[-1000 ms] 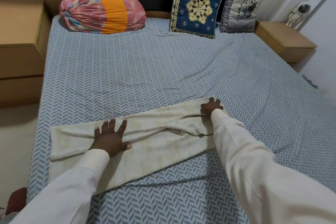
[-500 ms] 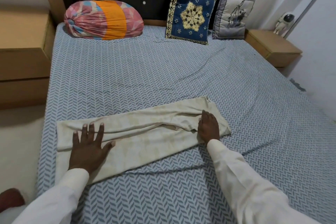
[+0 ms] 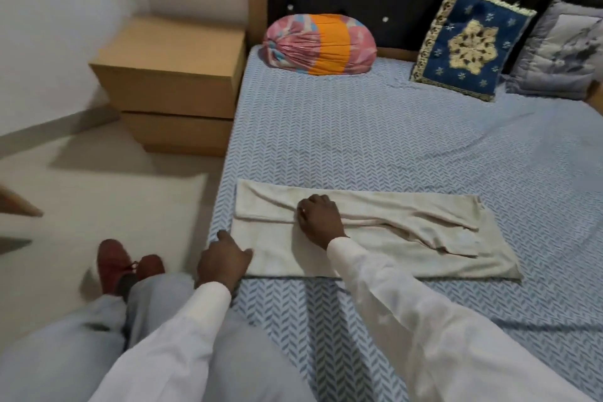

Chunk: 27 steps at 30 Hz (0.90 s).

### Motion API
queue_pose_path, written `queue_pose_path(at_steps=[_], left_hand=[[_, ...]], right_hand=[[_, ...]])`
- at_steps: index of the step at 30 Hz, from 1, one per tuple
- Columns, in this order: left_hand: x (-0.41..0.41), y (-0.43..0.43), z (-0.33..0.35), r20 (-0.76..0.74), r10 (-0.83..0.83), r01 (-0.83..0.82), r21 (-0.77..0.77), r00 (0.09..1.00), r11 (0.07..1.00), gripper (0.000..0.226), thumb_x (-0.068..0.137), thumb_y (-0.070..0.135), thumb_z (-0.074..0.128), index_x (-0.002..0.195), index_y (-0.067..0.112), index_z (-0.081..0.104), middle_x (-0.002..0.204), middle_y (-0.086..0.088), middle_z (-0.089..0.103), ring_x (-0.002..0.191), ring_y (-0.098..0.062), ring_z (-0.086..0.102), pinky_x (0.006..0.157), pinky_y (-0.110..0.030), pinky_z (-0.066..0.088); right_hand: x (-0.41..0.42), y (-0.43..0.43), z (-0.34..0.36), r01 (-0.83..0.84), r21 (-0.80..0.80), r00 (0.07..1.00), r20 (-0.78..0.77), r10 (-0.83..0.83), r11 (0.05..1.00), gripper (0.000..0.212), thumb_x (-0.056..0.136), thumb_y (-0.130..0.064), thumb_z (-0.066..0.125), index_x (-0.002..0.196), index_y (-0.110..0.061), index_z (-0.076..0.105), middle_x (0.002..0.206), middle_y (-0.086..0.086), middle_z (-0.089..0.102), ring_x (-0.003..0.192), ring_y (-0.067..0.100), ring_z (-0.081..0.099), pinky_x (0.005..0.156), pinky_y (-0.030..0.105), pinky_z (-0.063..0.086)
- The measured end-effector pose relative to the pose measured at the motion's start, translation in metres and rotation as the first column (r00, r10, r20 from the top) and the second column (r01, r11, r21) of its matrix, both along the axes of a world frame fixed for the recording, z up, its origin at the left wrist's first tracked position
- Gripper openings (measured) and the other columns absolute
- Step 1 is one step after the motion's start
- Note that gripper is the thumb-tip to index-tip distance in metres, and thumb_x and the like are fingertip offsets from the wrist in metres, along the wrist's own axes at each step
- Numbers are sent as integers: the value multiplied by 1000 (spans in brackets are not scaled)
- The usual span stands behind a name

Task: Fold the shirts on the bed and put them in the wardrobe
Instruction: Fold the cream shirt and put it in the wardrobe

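On the bed (image 3: 391, 140), one shirt (image 3: 408, 248); left hand (image 3: 223, 259), right hand (image 3: 321, 222) touch it, fingers curled, grip unclear.

Single head view, looking down, close over bed (image 3: 359, 140)

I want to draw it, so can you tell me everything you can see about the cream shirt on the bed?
The shirt is plain cream, soft-looking cloth, folded into a long flat strip. One layer is lapped over along its far side, and there are wrinkles toward its right end. It lies flat on the blue zigzag sheet, close to the near edge. The right hand rests on the fold with bent fingers, and the left hand touches its near left corner.
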<state>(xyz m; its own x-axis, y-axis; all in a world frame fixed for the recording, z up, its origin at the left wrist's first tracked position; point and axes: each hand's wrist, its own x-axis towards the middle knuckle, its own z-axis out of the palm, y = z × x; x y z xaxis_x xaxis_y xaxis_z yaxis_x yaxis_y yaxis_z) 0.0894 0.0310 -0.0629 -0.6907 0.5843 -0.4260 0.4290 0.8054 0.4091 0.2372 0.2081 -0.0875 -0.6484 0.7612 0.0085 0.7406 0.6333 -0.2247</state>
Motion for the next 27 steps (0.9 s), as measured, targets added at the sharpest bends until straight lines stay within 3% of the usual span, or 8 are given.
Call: queue_pose_path(at_steps=[5,10,13,16,18,21,24,27], left_hand=[[-3,-17,-3,204,47,-72,116,978,991,40,78,42,63,112,21,60,115,-9,69,102,-31,65,85,-36,53],[-9,-23,-3,367,75,-166,223,927,960,42,69,37,58,109,30,70,112,0,72,100,-25,65,91,-41,53],[-8,-20,-7,381,76,-182,252,921,950,42,78,30,64,120,26,64,122,0,68,108,-25,63,95,-41,51],[4,-17,-3,311,68,-175,332,948,927,43,76,24,63,119,25,60,117,1,68,106,-24,63,93,-40,52],[15,-14,1,219,19,-109,407,975,907,37,74,17,65,110,25,60,105,1,69,97,-24,65,85,-37,54],[34,-7,-1,46,-144,110,431,989,896,37,74,12,65,107,25,58,105,1,65,95,-23,64,81,-36,53],[48,0,-4,-58,-299,301,339,952,892,38,79,13,64,113,26,53,109,-1,58,93,-25,62,80,-36,52],[52,5,-9,-46,-429,424,286,902,859,38,84,13,63,120,20,52,112,-6,56,97,-27,60,81,-37,50]], right_hand=[[-89,-42,17,-93,-34,995,26,94,995,43,99,-47,45,112,-10,63,113,14,61,108,37,54,86,44,43],[-139,-62,32,119,-253,988,127,-89,960,90,74,-71,66,136,-9,47,127,13,58,116,35,58,92,43,48],[-151,-56,37,182,-303,978,153,-141,936,67,77,-52,69,126,-12,50,122,9,63,112,32,62,88,38,51],[-141,-35,39,240,-478,966,34,-255,845,52,79,-47,63,118,-12,61,118,11,65,111,33,63,88,37,50],[-119,-17,32,249,-636,902,-121,-414,730,45,65,-49,64,94,-14,70,98,12,72,98,32,69,87,41,56],[-76,3,12,228,-777,736,-257,-626,587,25,53,-36,65,65,-14,64,62,5,66,69,27,65,74,49,58],[-47,5,8,258,-791,699,-244,-672,555,14,54,-27,66,62,-19,57,59,1,59,66,24,60,69,43,55],[-35,3,6,328,-742,720,-204,-663,585,25,59,-27,67,80,-16,61,76,4,69,75,26,68,77,47,61]])
